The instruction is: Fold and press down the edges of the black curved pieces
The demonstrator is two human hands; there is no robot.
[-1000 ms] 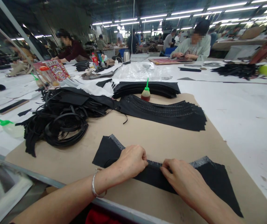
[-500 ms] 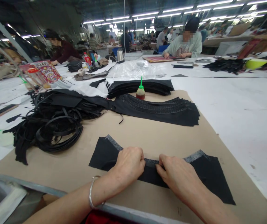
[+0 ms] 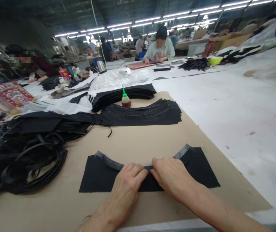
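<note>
Factory workshop, a big open hall. Rows of tube lights [image 3: 176, 14] overhead. Across from me, a co-worker [image 3: 169, 49] bent over a reddish board [image 3: 138, 66]; more people [image 3: 106, 51] farther back, blurred. My white worktable [image 3: 225, 100] carries stacked cut black panels [image 3: 140, 121], heaped black strips [image 3: 12, 153], a squeeze bottle [image 3: 126, 101] with green nozzle.

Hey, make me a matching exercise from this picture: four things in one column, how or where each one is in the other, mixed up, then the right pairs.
Things:
1. bottle
2. black strips
3. black cloth
4. plastic sheet

How or where:
a. touched by the left hand and right hand
b. see-through and crumpled
c. upright, with a green spout
d. heaped at the picture's left

Pairs: 1-c, 2-d, 3-a, 4-b
</note>
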